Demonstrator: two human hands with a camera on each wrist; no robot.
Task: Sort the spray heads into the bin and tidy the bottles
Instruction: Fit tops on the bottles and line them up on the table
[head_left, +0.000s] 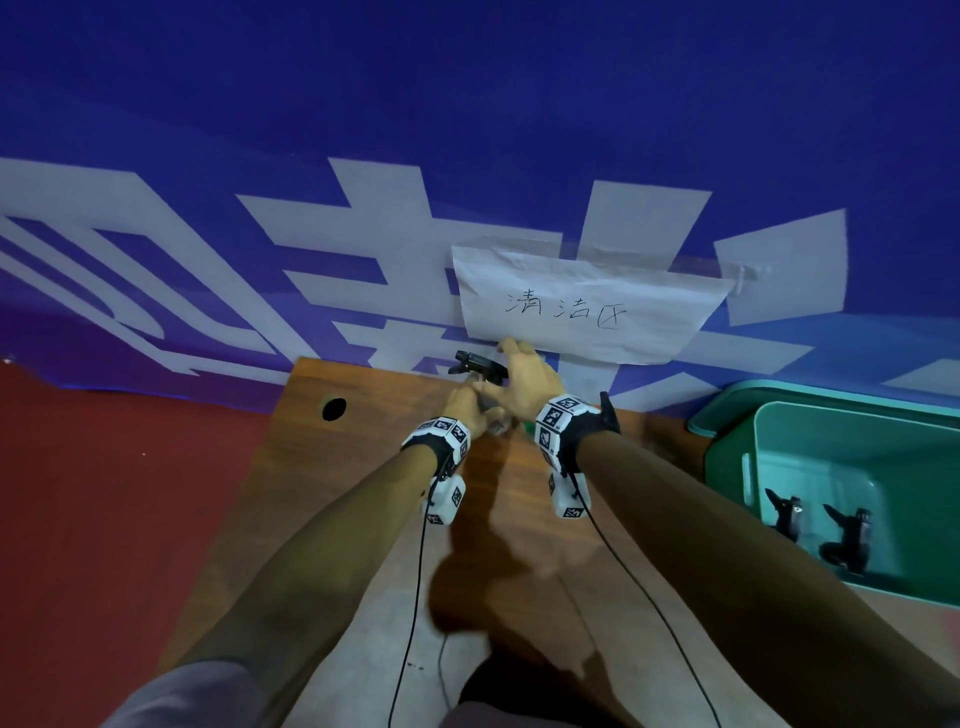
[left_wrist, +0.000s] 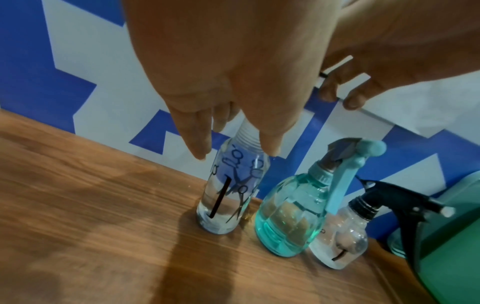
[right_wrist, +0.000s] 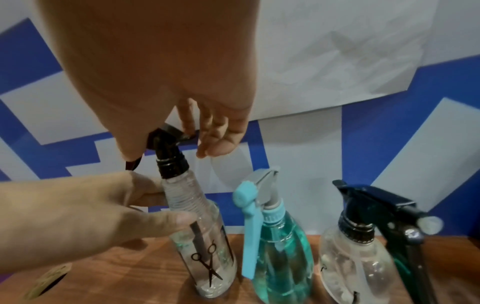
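A clear bottle (right_wrist: 205, 246) printed with scissors stands at the wooden table's far edge. My left hand (right_wrist: 155, 203) holds its neck, thumb in front and fingers behind, also seen in the left wrist view (left_wrist: 235, 152). My right hand (right_wrist: 168, 154) grips the black spray head (right_wrist: 168, 148) from above; the head's collar sits above the bare neck threads. In the head view both hands (head_left: 470, 410) (head_left: 522, 374) meet at this spray head (head_left: 478, 366). To the right stand a teal bottle (right_wrist: 283, 246) with a teal head and a round clear bottle (right_wrist: 355, 261) with a black head (right_wrist: 376, 205).
A green bin (head_left: 831, 410) sits at the table's right end with two black spray heads (head_left: 789, 514) (head_left: 852, 535) inside. The table (head_left: 363, 493) has a round cable hole (head_left: 334, 409) at its far left. A paper sign (head_left: 587, 306) hangs on the blue banner behind.
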